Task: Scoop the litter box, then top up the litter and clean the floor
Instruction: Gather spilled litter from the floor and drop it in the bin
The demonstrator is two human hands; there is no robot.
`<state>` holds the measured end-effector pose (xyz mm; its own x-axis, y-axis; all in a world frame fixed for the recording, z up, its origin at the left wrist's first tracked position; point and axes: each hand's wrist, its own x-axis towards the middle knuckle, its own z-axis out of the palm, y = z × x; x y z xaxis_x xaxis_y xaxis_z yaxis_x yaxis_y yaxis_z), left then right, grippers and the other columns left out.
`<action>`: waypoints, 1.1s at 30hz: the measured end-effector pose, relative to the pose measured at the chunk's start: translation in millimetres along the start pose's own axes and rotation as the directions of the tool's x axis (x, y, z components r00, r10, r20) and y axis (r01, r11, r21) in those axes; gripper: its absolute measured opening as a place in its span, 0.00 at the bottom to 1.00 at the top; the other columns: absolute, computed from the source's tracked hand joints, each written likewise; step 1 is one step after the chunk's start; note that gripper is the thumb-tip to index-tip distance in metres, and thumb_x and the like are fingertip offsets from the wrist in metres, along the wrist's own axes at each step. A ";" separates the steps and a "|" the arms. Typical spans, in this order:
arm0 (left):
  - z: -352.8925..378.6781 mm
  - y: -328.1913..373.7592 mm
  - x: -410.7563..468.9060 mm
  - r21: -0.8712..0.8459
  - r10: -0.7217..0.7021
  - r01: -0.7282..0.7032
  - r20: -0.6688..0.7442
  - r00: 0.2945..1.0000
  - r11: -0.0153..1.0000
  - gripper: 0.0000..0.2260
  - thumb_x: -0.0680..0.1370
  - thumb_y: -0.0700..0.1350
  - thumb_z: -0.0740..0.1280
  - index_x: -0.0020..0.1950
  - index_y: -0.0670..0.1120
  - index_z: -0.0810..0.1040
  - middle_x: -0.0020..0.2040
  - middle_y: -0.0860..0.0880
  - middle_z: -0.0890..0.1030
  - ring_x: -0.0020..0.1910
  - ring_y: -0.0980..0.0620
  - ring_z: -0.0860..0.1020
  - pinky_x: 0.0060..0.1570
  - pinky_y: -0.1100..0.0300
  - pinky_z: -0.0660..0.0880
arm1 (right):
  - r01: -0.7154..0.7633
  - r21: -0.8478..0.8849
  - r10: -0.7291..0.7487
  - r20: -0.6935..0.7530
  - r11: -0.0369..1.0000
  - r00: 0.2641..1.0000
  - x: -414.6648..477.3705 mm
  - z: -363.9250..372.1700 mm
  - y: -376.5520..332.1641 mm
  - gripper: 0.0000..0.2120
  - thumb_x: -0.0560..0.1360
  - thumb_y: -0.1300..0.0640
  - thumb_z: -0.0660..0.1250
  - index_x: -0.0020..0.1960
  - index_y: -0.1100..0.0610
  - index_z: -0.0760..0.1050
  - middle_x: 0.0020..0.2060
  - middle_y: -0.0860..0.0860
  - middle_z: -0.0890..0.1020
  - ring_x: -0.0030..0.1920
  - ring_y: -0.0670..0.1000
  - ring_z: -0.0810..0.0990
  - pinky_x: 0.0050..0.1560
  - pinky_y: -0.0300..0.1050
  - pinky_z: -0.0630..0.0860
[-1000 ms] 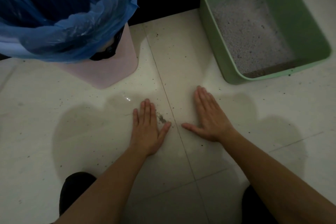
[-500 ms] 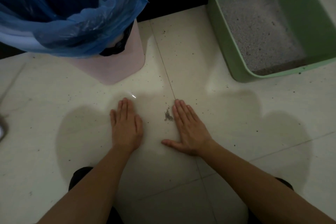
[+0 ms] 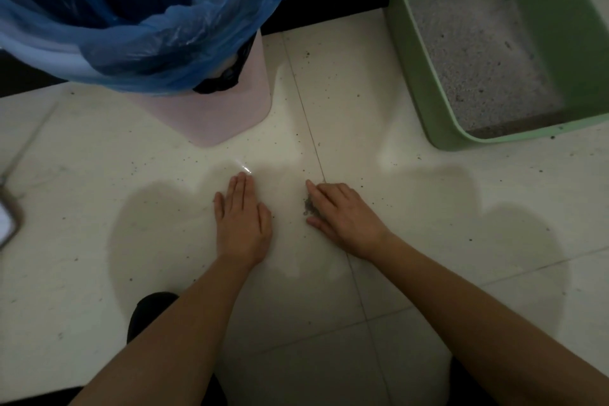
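Several pale tiles, floor (image 3: 428, 273): speckled with litter all over, a grout line running up between the two hands; cleaning the floor looks to be the step in hand, and it is far from finished
Bin (image 3: 211, 115): pink, lined with a blue bag (image 3: 148, 43), standing beyond the left hand and near it; likely where the gathered grit goes
Litter box (image 3: 438, 142): green, off to the right, well apart from the bin; litter (image 3: 478, 59) lies in it, thinning toward the near wall (whether it is topped up yet, cannot tell)
Left hand (image 3: 242, 224): flat on the tile, palm down, fingers straight and together, holding nothing
Right hand (image 3: 342, 221): fingers loosely bent, thumb out, its inner edge touching the pile; nothing gripped, more a cupped rake than a pinch
Litter pile (image 3: 309, 206): small grey heap on the tile between the hands, against the right index finger, just left of the grout line
Stray grains (image 3: 307, 53): the risk lies here; bare fingers may scatter the heap rather than lift it, grit may lodge in the grout, and a carry to the bin could shed grains back onto the tile
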<state>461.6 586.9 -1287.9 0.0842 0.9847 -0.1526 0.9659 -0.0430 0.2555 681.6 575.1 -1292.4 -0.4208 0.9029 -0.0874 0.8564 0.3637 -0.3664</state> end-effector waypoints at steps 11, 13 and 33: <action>3.2 1.3 5.5 -0.011 -0.037 0.037 -0.037 0.999 0.999 0.29 0.78 0.51 0.45 0.76 0.39 0.62 0.76 0.43 0.64 0.76 0.47 0.59 0.75 0.44 0.50 | 0.138 0.094 -0.122 -0.155 0.986 0.980 10.6 12.5 -7.6 0.15 0.67 0.66 0.77 0.53 0.61 0.82 0.45 0.57 0.81 0.41 0.58 0.80 0.39 0.44 0.78; 2.8 1.5 6.1 -0.018 -0.045 0.045 -0.046 0.998 0.999 0.29 0.78 0.51 0.46 0.75 0.39 0.63 0.75 0.42 0.65 0.75 0.46 0.60 0.74 0.44 0.51 | 0.154 0.049 -0.147 -0.127 0.987 0.981 13.7 10.8 -10.4 0.14 0.66 0.68 0.77 0.51 0.63 0.81 0.43 0.59 0.81 0.41 0.58 0.79 0.39 0.46 0.78; 29.2 57.2 -1.0 -0.194 0.358 -0.384 -0.159 0.920 0.903 0.20 0.75 0.55 0.64 0.54 0.39 0.82 0.45 0.45 0.76 0.44 0.47 0.74 0.47 0.61 0.69 | -0.447 0.425 0.587 -0.291 0.787 0.755 5.6 -37.4 35.3 0.07 0.80 0.63 0.65 0.52 0.64 0.80 0.46 0.60 0.81 0.46 0.60 0.79 0.48 0.38 0.67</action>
<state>523.9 578.5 -1301.1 0.3841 0.9176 0.1022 0.7918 -0.3844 0.4746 720.7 601.6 -1271.2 0.2717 0.9623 -0.0110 0.7350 -0.2149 -0.6431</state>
